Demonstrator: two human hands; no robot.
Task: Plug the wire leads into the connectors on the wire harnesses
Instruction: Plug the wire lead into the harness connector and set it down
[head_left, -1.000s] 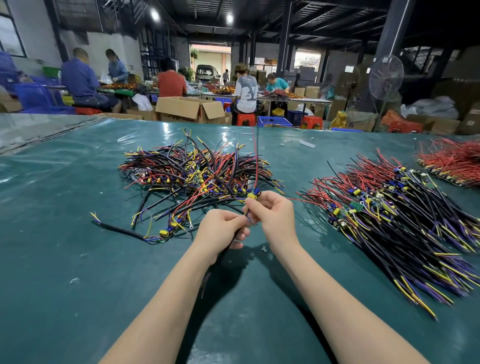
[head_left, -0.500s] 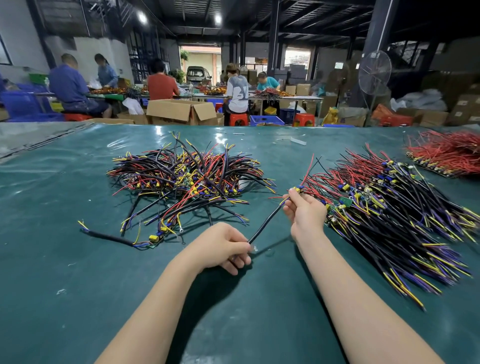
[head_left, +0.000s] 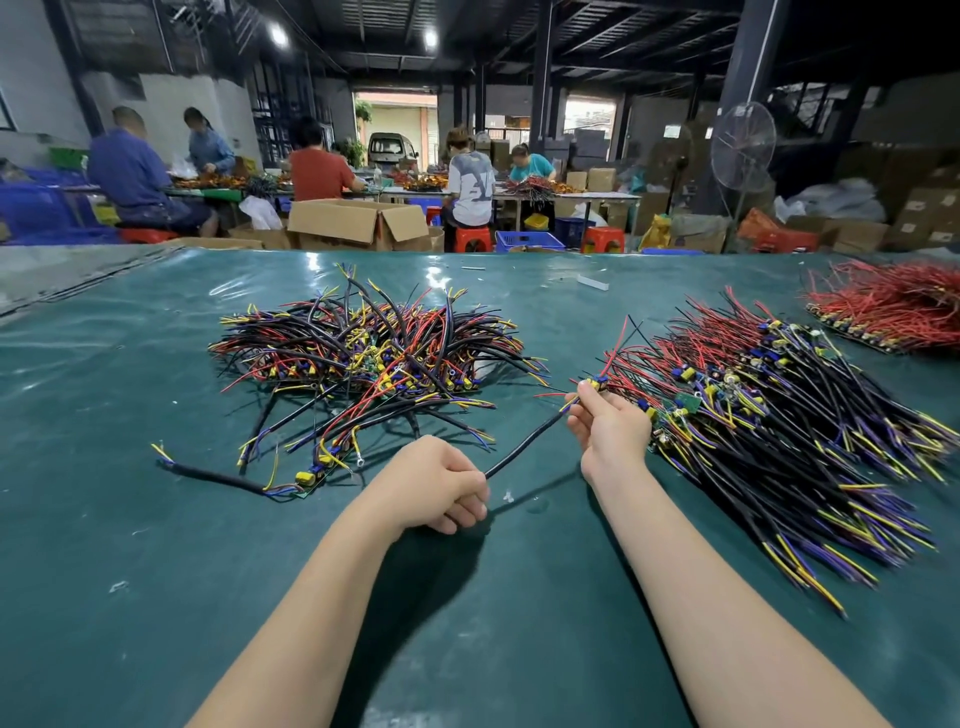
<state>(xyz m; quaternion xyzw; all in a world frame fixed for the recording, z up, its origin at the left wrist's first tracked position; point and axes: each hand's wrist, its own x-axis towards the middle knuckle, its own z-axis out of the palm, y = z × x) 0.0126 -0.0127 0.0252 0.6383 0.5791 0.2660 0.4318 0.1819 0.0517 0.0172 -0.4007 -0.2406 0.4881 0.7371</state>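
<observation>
Wire-harness assembly workshop, running inside a large industrial hall.

Two heaps of wire harnesses (head_left: 363, 358) are lying on a green-covered worktable (head_left: 104, 519), and a pile of red wires (head_left: 893, 306) is sitting at its far right. Beyond it, workers (head_left: 130, 171) are sitting on red stools (head_left: 472, 239) at long benches (head_left: 571, 195), bending over more bundles of wire. An open cardboard box (head_left: 343, 223), a blue crate (head_left: 524, 241), stacked cartons (head_left: 930, 213) and a pedestal fan (head_left: 743, 148) are standing about the floor. Dark steel columns (head_left: 748, 62) are holding up an unlined roof, and a van (head_left: 392, 148) is showing through the open doorway.
</observation>
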